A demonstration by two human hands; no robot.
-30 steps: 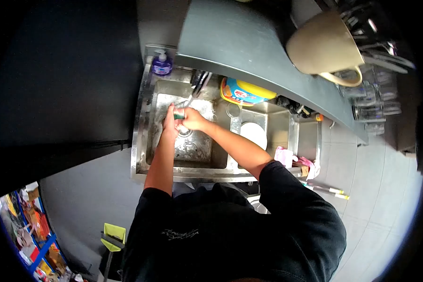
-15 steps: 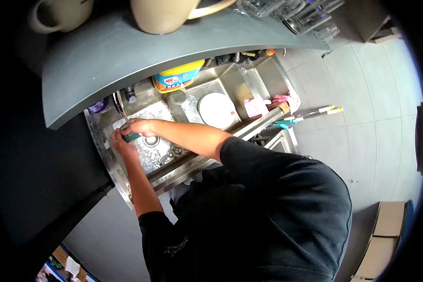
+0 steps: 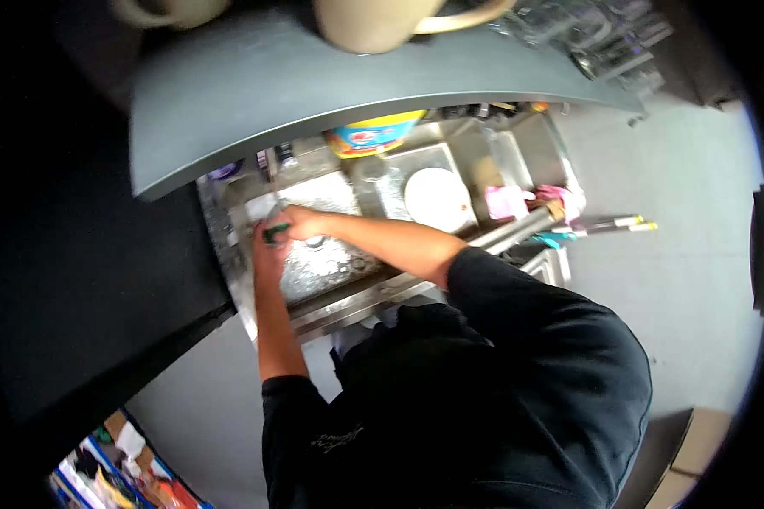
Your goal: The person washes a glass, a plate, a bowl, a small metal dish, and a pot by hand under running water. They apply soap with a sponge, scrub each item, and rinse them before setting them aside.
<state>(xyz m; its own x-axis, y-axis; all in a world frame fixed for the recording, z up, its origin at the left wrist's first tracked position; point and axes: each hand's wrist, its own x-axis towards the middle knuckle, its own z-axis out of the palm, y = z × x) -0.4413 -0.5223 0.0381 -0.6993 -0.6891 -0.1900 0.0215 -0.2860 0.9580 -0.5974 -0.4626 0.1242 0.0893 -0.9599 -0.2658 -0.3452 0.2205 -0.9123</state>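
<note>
Both my hands are together over the left basin of a steel sink, close to its left end. My right hand is closed on a dark green scouring pad, reaching in from the right. Below and to the left, my left hand curls around the pad's other side. Its fingers are partly hidden and blurred, and anything else in its grip cannot be made out. A thin tap stands just beyond my hands. Wet patches and foam cover the basin floor near the drain.
A grey shelf overhangs the sink, bearing a beige mug and several glasses. A yellow-and-blue tub, a white plate and pink cloths lie further right. Mop-like handles stick out beyond.
The whole view has shifted, so the sink and shelf appear further right and the shelf slightly higher. My hands remain together around the green pad by the tap.
</note>
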